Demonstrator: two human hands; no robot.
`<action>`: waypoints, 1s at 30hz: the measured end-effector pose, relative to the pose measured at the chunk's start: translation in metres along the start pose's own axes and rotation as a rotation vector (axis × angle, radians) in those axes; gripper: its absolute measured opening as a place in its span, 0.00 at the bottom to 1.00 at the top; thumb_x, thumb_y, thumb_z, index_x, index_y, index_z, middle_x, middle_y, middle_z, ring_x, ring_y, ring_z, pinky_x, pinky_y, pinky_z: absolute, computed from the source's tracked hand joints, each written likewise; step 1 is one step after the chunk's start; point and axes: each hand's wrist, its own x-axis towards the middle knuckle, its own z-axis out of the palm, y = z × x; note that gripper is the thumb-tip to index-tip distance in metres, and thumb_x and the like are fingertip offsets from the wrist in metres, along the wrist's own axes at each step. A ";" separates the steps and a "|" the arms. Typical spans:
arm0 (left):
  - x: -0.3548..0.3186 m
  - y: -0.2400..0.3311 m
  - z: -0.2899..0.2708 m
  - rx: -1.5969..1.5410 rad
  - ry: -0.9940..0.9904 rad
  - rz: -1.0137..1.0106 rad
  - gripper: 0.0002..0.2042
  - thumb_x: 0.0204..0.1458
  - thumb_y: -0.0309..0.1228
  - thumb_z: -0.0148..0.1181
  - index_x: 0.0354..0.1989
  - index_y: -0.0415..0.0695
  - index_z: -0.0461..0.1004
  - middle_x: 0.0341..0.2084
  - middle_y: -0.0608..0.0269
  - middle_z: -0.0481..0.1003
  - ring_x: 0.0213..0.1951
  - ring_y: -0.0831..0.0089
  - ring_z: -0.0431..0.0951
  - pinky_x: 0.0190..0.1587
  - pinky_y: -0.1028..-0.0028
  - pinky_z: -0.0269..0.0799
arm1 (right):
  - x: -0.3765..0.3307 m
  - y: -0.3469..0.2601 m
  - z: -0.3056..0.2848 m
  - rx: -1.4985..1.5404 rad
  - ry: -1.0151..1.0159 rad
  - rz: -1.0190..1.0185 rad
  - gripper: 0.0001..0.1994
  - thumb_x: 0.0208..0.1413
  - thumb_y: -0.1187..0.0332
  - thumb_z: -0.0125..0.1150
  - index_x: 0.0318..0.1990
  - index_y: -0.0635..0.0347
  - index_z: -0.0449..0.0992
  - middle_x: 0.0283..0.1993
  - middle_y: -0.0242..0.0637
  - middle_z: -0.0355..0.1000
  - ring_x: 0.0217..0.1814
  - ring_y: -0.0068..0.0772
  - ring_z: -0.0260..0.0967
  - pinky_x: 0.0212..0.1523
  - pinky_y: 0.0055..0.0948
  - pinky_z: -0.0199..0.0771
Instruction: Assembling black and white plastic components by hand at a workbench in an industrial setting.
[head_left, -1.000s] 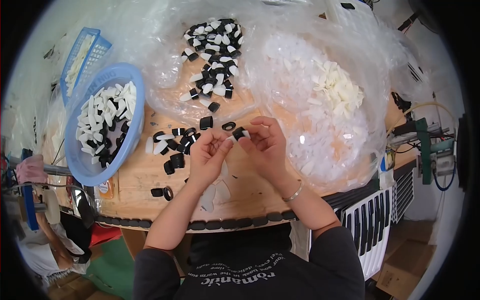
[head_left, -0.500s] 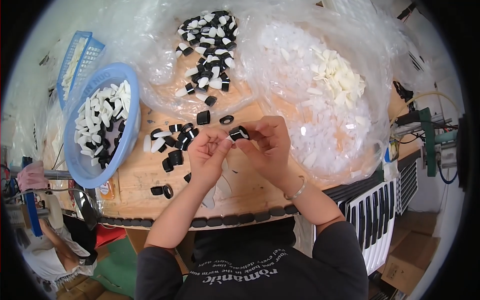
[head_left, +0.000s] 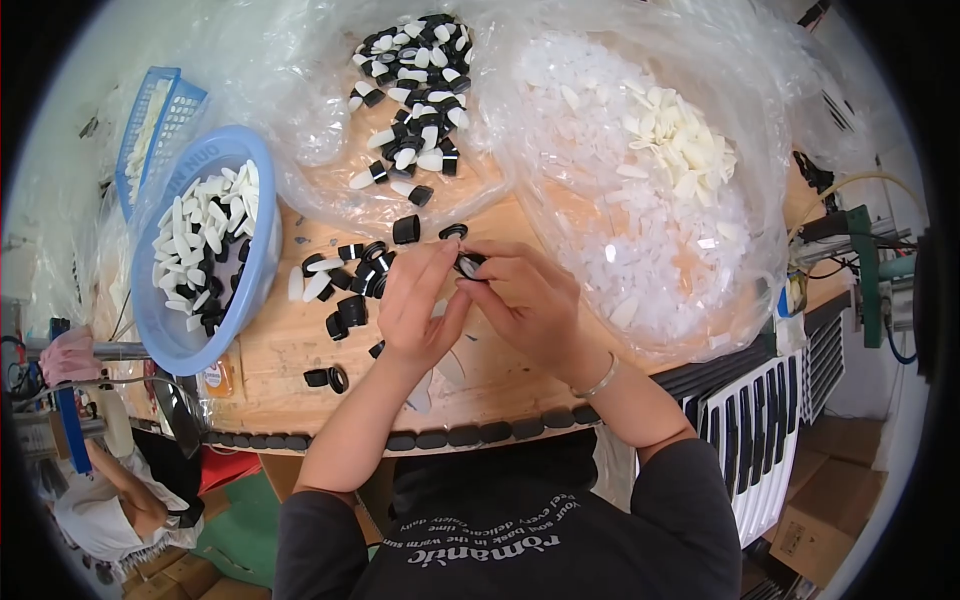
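Above the middle of the table my right hand (head_left: 525, 298) pinches a small black ring-shaped cap (head_left: 468, 266) between thumb and fingers; something pale shows inside its opening. My left hand (head_left: 412, 300) meets the cap from the other side, its fingers bent and their tips at the cap's edge. The left fingers partly hide the cap. Just beyond the fingertips lies a flat black ring (head_left: 453, 231), with an upright black cap (head_left: 406, 230) to its left. More black caps (head_left: 351, 310) and white tongue-shaped pieces (head_left: 295, 283) lie left of my left hand.
A blue oval basin (head_left: 268, 270) of white and black pieces stands at the left, a blue basket (head_left: 190, 105) behind it. Clear plastic bags hold black-and-white assembled pieces (head_left: 420, 75) at the back and pale flat pieces (head_left: 680, 140) at the right. Another person's arm (head_left: 125, 480) shows lower left.
The black cap has turned in my fingers and tilted. My left fingers have moved from its left side up to its upper edge. The white bit between them no longer shows.
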 end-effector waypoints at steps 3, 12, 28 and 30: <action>0.001 -0.003 0.000 0.067 0.023 0.028 0.23 0.35 0.15 0.66 0.45 0.30 0.73 0.38 0.47 0.76 0.37 0.54 0.77 0.40 0.66 0.73 | 0.002 -0.005 0.000 -0.046 -0.005 -0.032 0.07 0.45 0.78 0.67 0.31 0.64 0.74 0.40 0.44 0.77 0.32 0.34 0.76 0.30 0.25 0.75; 0.006 -0.004 -0.004 0.065 -0.027 0.111 0.23 0.34 0.18 0.69 0.44 0.30 0.74 0.36 0.48 0.76 0.35 0.56 0.76 0.36 0.68 0.74 | 0.005 0.001 -0.012 0.087 -0.140 0.093 0.05 0.47 0.80 0.62 0.33 0.64 0.75 0.35 0.42 0.77 0.31 0.35 0.76 0.29 0.25 0.75; 0.005 -0.001 0.000 0.063 -0.087 0.102 0.22 0.33 0.18 0.68 0.42 0.30 0.73 0.36 0.48 0.76 0.36 0.54 0.76 0.37 0.66 0.74 | 0.002 0.004 -0.012 -0.157 -0.134 0.140 0.07 0.46 0.81 0.60 0.32 0.63 0.70 0.32 0.40 0.72 0.28 0.37 0.73 0.28 0.28 0.73; 0.004 -0.001 0.000 0.067 -0.087 0.095 0.22 0.34 0.18 0.68 0.43 0.30 0.73 0.36 0.48 0.76 0.36 0.54 0.76 0.38 0.66 0.74 | 0.003 0.005 -0.012 -0.154 -0.147 0.143 0.07 0.46 0.80 0.61 0.33 0.63 0.71 0.34 0.41 0.73 0.29 0.37 0.74 0.29 0.27 0.74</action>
